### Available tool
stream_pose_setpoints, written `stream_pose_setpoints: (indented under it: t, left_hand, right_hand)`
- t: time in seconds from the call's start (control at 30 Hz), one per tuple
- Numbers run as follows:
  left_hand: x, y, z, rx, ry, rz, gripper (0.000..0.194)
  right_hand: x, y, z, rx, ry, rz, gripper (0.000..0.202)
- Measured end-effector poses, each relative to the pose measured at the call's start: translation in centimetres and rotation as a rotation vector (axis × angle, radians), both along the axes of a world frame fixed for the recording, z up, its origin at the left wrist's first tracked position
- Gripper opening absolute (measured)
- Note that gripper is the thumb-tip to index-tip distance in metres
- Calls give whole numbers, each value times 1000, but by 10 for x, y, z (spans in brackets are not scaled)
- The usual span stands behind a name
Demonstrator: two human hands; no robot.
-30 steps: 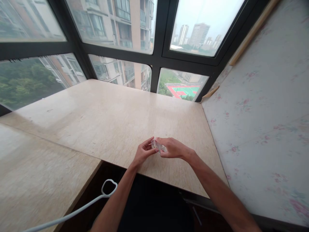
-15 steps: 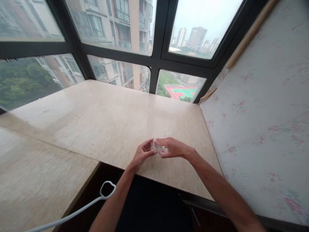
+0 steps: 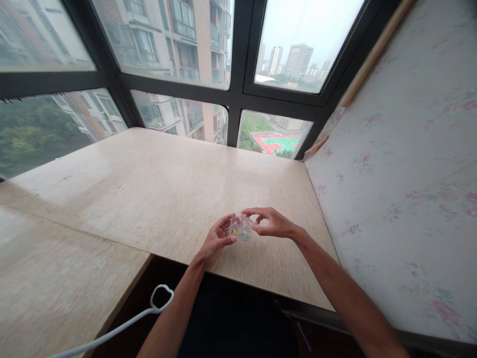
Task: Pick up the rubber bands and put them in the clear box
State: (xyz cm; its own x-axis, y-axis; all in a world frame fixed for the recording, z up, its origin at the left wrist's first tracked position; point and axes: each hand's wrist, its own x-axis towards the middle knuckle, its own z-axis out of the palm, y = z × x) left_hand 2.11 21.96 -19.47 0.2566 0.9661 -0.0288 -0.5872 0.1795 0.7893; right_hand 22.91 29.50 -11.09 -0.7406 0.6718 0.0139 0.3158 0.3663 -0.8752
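Observation:
A small clear plastic box [image 3: 239, 232] with red, yellow and green loop-like bits inside is held low over the stone ledge [image 3: 167, 184]. The fingers and thumb of my left hand [image 3: 219, 236] grip its left side. My right hand [image 3: 266, 222] is at the box's upper right, its thumb and fingers pinching a clear piece that looks like the lid, tilted up from the box. Whether that piece is still joined to the box is too small to tell.
Dark window frames [image 3: 235, 119] border the ledge at the back. A flower-patterned wall [image 3: 402, 189] rises on the right. At the lower left, a white rod with a loop end [image 3: 161, 298] reaches beside my left forearm.
My right hand has shifted slightly right and lifted a clear piece from the box, so the coloured bits inside now show. The camera view has shifted a little.

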Motion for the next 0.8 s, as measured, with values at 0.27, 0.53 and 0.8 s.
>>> stream_pose_setpoints:
  t: [0.27, 0.53, 0.8]
  left_hand:
    - [3, -2, -2, 8, 41, 30, 61]
    - [5, -4, -11, 0, 191, -68, 63]
    - [9, -8, -11, 61, 333, -100, 59]
  right_hand:
    - [79, -15, -35, 230, -93, -561, 54]
    - [155, -59, -90, 388, -565, -798, 57]
    - [148, -67, -92, 433, -557, -817, 57]
